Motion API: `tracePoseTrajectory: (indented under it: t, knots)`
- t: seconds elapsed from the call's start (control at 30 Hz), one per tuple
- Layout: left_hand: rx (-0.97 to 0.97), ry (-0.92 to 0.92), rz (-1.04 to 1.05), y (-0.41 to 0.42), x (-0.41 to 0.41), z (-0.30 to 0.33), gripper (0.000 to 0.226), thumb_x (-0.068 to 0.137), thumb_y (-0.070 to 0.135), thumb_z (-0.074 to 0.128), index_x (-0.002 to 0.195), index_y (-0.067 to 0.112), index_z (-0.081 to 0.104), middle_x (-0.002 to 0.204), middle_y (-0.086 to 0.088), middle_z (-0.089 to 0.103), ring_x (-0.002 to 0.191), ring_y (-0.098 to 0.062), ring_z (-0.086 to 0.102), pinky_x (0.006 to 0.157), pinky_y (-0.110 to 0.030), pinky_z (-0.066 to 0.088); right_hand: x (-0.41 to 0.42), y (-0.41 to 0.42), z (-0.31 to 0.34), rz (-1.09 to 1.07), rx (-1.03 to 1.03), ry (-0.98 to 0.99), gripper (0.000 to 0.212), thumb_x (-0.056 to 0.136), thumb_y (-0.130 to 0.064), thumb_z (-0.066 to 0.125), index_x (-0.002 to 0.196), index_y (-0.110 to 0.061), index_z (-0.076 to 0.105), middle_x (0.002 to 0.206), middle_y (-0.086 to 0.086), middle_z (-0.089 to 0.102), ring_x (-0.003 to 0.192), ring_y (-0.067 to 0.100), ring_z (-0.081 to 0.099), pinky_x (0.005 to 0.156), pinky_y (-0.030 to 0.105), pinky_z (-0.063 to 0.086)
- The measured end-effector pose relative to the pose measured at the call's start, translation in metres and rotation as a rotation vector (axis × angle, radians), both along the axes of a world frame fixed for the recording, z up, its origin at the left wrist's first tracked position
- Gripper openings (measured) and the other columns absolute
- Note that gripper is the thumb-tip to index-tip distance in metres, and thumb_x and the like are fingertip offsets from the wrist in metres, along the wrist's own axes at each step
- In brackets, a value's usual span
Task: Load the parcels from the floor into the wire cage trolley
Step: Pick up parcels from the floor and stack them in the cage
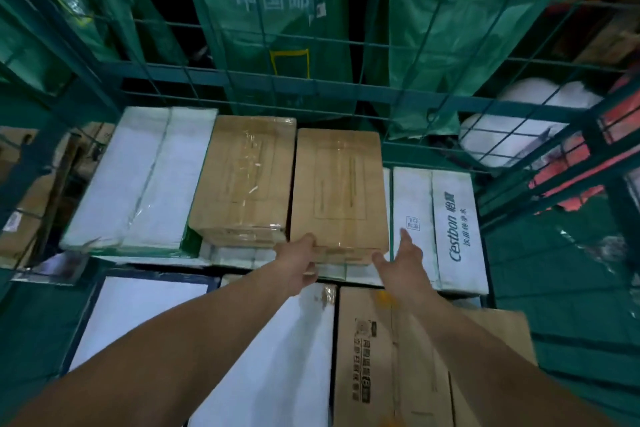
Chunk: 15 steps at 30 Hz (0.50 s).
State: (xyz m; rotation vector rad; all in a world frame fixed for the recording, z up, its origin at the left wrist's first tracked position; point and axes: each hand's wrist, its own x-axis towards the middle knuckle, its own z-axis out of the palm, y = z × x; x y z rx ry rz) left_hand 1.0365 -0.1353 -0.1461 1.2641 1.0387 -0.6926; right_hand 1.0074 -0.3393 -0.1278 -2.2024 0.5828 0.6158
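Inside the green wire cage trolley (426,99) lie stacked parcels. A brown taped carton (341,184) sits in the middle of the top layer. My left hand (299,258) grips its near left corner, thumb on top and fingers curled under the edge. My right hand (401,262) hovers at the carton's near right corner, fingers spread and straight, apart from the box or just brushing it. A second brown carton (242,177) lies right beside it on the left.
A white wrapped box (145,177) lies at the far left, a white Cestbon box (446,225) at the right. Nearer me are a white parcel (270,350) and a printed brown carton (391,357). Green mail sacks (277,28) hang beyond the mesh.
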Motion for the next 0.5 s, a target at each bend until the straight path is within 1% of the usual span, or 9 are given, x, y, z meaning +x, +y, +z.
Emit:
tracePoseTrajectory:
  t: [0.03,0.07,0.1,0.13,0.17,0.23,0.3,0.4,0.5]
  knots:
    - [-0.004,0.008,-0.016,0.001,0.002,-0.001,0.054,0.091,0.036,0.065,0.137,0.012,0.052,0.105,-0.007,0.069,0.086,-0.023,0.065,0.062,-0.033,0.057,0.005,0.000,-0.005,-0.054,0.013,0.032,0.077,0.105,-0.036,0.051,0.163,-0.023,0.003,0.150,0.015,0.041,0.110,0.028,0.060,0.082,0.027,0.043]
    - [-0.010,0.013,-0.033,0.002,0.003,-0.002,0.047,0.093,0.035,0.064,0.133,0.013,0.056,0.103,-0.004,0.069,0.088,-0.022,0.066,0.068,-0.035,0.056,0.009,0.004,-0.008,-0.084,0.039,0.055,0.071,0.105,-0.034,0.048,0.162,-0.022,0.007,0.132,0.015,0.055,0.095,0.024,0.061,0.074,0.027,0.043]
    - [-0.006,0.016,-0.054,0.004,0.003,-0.006,0.041,0.095,0.035,0.063,0.129,0.013,0.060,0.102,-0.002,0.069,0.088,-0.021,0.065,0.076,-0.036,0.054,0.011,0.008,-0.014,-0.088,0.067,0.062,0.059,0.105,-0.030,0.046,0.157,-0.021,0.019,0.115,0.012,0.061,0.083,0.019,0.059,0.069,0.028,0.042]
    - [-0.003,0.010,-0.067,0.006,0.004,-0.009,0.036,0.097,0.035,0.062,0.125,0.013,0.062,0.101,-0.001,0.068,0.085,-0.020,0.063,0.082,-0.036,0.051,0.012,0.013,-0.021,-0.087,0.073,0.058,0.044,0.105,-0.025,0.045,0.146,-0.019,0.032,0.107,0.010,0.061,0.075,0.016,0.055,0.067,0.027,0.041]
    - [-0.001,0.005,-0.065,0.007,0.006,-0.011,0.031,0.099,0.034,0.061,0.121,0.013,0.064,0.101,-0.001,0.067,0.080,-0.018,0.059,0.083,-0.034,0.050,0.013,0.017,-0.027,-0.095,0.069,0.048,0.032,0.104,-0.022,0.044,0.134,-0.017,0.038,0.103,0.008,0.059,0.072,0.015,0.052,0.067,0.027,0.040]
    - [-0.002,-0.020,-0.042,0.011,0.011,-0.012,0.022,0.102,0.034,0.058,0.108,0.014,0.064,0.105,-0.003,0.064,0.074,-0.015,0.052,0.071,-0.027,0.049,0.018,0.028,-0.033,-0.127,0.080,0.032,0.030,0.103,-0.018,0.043,0.132,-0.012,0.041,0.100,0.006,0.055,0.076,0.020,0.052,0.068,0.027,0.040]
    - [0.017,-0.040,-0.025,0.015,0.017,-0.012,0.020,0.104,0.033,0.057,0.103,0.013,0.062,0.108,-0.004,0.061,0.073,-0.012,0.049,0.061,-0.023,0.045,0.024,0.034,-0.030,-0.145,0.099,0.015,0.037,0.102,-0.016,0.046,0.138,-0.006,0.041,0.108,0.007,0.056,0.090,0.024,0.054,0.077,0.030,0.041]
    - [0.040,-0.057,-0.022,0.017,0.018,-0.014,0.027,0.104,0.035,0.057,0.117,0.011,0.060,0.114,-0.004,0.063,0.074,-0.011,0.050,0.057,-0.021,0.048,0.024,0.036,-0.027,-0.164,0.156,0.051,0.050,0.102,-0.010,0.047,0.150,-0.008,0.033,0.130,0.015,0.056,0.108,0.031,0.057,0.087,0.034,0.043]
    - [0.018,-0.064,0.009,0.015,0.008,-0.013,0.027,0.104,0.030,0.058,0.121,0.010,0.062,0.117,-0.004,0.063,0.079,-0.011,0.055,0.062,-0.021,0.050,0.019,0.031,-0.025,-0.175,0.232,0.130,0.064,0.104,-0.007,0.045,0.160,-0.014,0.016,0.150,0.015,0.046,0.133,0.034,0.050,0.099,0.034,0.041]
